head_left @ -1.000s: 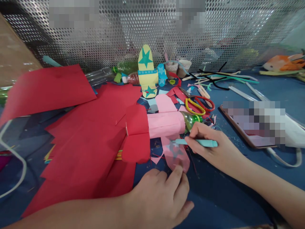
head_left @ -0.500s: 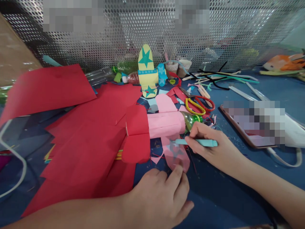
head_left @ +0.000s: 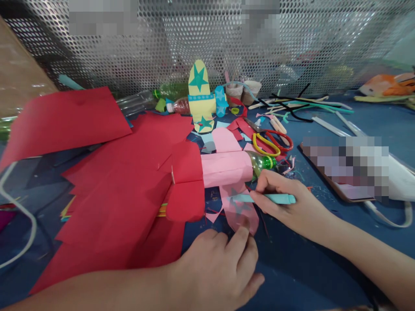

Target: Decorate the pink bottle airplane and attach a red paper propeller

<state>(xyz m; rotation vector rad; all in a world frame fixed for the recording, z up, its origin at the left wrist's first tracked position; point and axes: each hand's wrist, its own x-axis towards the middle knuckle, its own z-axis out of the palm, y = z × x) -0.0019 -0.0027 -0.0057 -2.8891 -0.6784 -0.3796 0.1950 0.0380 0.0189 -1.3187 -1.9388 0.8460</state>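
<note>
My right hand (head_left: pixel 285 196) pinches a light blue felt-tip pen (head_left: pixel 280 198), its tip touching the pink paper wing (head_left: pixel 241 218) at a blue star. Fingertips of my left hand (head_left: pixel 223 263) press on the wing's lower end; its thumb is apart and it grips nothing. The wing sticks out from a green plastic bottle (head_left: pixel 257 164) wrapped in pink paper (head_left: pixel 225 168). Red paper flaps (head_left: pixel 186 201) cover the wrapped bottle's left end. On the far side a second pink wing (head_left: pixel 225 139) extends.
Red paper sheets (head_left: pixel 129 185) spread over the left. Yellow-and-red-handled scissors (head_left: pixel 267 144) lie beyond the bottle. A yellow paper plane (head_left: pixel 201 103) stands behind, near paper cups (head_left: pixel 234 91). A phone (head_left: pixel 337 172) lies right; a perforated metal panel (head_left: pixel 207 39) rises at the back.
The pen tip has moved slightly left and down over the star, with my right hand following. My left hand holds its place on the wing.
</note>
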